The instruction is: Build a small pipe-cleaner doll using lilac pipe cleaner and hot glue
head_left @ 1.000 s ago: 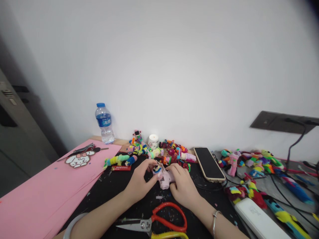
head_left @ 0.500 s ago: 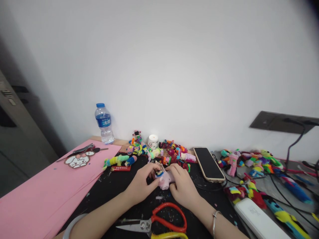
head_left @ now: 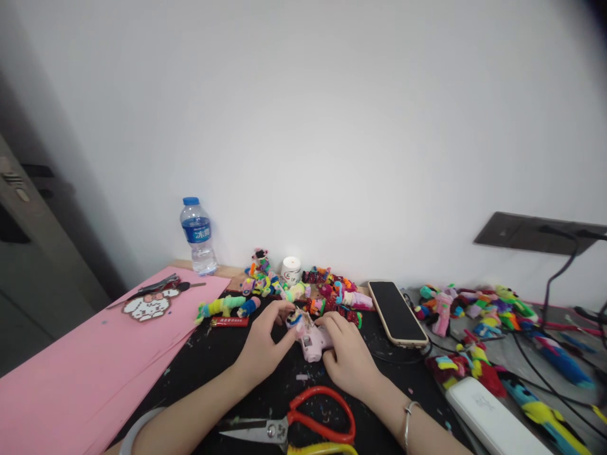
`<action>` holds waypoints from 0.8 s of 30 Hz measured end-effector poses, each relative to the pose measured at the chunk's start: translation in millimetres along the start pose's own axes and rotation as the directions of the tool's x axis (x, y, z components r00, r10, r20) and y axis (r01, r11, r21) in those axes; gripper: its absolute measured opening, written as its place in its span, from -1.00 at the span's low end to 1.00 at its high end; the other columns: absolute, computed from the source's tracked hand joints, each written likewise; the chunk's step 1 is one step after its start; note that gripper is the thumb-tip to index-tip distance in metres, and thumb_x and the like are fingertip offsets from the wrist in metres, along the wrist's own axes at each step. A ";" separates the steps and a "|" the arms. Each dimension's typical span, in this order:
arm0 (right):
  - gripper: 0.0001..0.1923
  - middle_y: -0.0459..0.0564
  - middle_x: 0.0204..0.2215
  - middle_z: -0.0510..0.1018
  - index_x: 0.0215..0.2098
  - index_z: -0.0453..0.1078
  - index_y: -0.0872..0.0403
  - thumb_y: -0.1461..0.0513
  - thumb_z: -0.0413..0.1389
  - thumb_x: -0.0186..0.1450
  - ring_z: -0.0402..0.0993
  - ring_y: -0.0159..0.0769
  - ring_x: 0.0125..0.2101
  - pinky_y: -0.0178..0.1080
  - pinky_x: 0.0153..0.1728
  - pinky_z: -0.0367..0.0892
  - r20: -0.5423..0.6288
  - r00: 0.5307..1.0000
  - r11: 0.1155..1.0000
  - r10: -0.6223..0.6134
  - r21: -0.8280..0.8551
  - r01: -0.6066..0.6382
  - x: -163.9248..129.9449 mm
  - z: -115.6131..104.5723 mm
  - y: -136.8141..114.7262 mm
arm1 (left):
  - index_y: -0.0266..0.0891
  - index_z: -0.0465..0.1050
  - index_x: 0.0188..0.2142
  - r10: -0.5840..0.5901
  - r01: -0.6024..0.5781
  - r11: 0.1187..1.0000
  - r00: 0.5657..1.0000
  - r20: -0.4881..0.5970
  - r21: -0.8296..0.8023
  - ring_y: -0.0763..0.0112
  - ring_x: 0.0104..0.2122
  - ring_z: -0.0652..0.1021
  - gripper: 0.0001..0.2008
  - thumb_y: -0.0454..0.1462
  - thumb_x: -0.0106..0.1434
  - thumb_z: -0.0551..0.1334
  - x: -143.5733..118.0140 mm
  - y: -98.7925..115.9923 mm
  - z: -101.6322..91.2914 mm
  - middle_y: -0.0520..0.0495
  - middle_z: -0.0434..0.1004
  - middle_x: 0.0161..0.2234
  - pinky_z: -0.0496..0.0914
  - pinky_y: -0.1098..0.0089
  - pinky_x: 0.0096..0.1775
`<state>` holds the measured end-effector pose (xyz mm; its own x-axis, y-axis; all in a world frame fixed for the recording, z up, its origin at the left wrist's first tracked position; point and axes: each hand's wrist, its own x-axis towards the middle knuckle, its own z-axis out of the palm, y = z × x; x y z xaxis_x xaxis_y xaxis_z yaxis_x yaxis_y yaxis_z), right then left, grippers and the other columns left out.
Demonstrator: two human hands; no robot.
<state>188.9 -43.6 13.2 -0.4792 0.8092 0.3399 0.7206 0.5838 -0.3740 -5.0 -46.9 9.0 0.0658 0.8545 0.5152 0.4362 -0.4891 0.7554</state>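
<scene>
Pink toy [head_left: 313, 341], red-handled scissors [head_left: 303, 424]

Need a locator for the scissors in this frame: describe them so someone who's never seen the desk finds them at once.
Start at the black mat covering the middle of the desk, right of the pink sheet. At its near edge, between the person's two forearms and below the left hand and right hand, lie the scissors. Their big red loop handles and bare steel blades pointing left set them apart from the fuzzy multicoloured toys.

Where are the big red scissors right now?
In the head view, the red scissors lie on the black mat at the bottom middle, between the two forearms, nearer the viewer than the left hand and right hand.
</scene>
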 end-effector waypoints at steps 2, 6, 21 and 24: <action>-0.46 0.03 -0.10 0.33 -0.07 0.25 0.08 0.45 -0.09 -0.03 0.22 -0.16 -0.09 -0.17 -0.10 0.12 0.002 1.000 1.000 0.002 0.006 -0.002 -0.1 0.4 0.4 | -0.20 0.28 -0.13 -0.020 0.019 1.000 0.999 -0.038 -0.017 0.32 -0.22 0.47 -0.75 -0.32 0.18 0.18 0.2 -2.4 0.8 -0.06 0.45 -0.23 0.39 0.30 -0.21; -0.47 0.03 -0.11 0.33 -0.07 0.25 0.09 0.45 -0.09 -0.03 0.22 -0.17 -0.09 -0.18 -0.09 0.11 0.004 1.000 1.000 0.004 0.011 -0.004 -0.1 0.7 1.0 | -0.20 0.28 -0.14 -0.095 0.086 0.992 0.991 -0.093 -0.089 0.32 -0.22 0.47 -0.76 -0.28 0.18 0.20 1.9 -5.8 2.0 -0.06 0.43 -0.22 0.39 0.31 -0.21; -0.47 0.09 -0.06 0.28 0.00 0.23 0.10 0.36 0.00 0.02 0.19 -0.08 -0.05 -0.14 -0.09 0.12 0.023 0.999 0.993 0.031 -0.113 -0.028 -0.3 -1.1 -5.0 | -0.17 0.29 -0.16 -0.115 0.104 0.991 0.985 -0.129 -0.087 0.32 -0.20 0.44 -0.78 -0.24 0.18 0.21 4.8 -13.6 1.7 -0.04 0.41 -0.22 0.36 0.29 -0.17; -0.48 0.09 -0.06 0.30 0.01 0.22 0.09 0.34 0.02 0.04 0.20 -0.08 -0.06 -0.14 -0.10 0.12 0.025 0.999 0.990 0.033 -0.139 -0.029 -0.1 -0.1 -4.4 | -0.16 0.28 -0.16 -0.134 0.118 0.985 0.983 -0.126 -0.130 0.33 -0.20 0.45 -0.76 -0.23 0.18 0.21 5.6 -13.5 2.5 -0.03 0.40 -0.22 0.37 0.29 -0.14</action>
<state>185.8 -46.2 14.9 -0.4678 0.8294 0.3056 0.7969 0.5453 -0.2601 -8.3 -35.1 0.7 -0.1065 0.8835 0.4561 0.3208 -0.4037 0.8568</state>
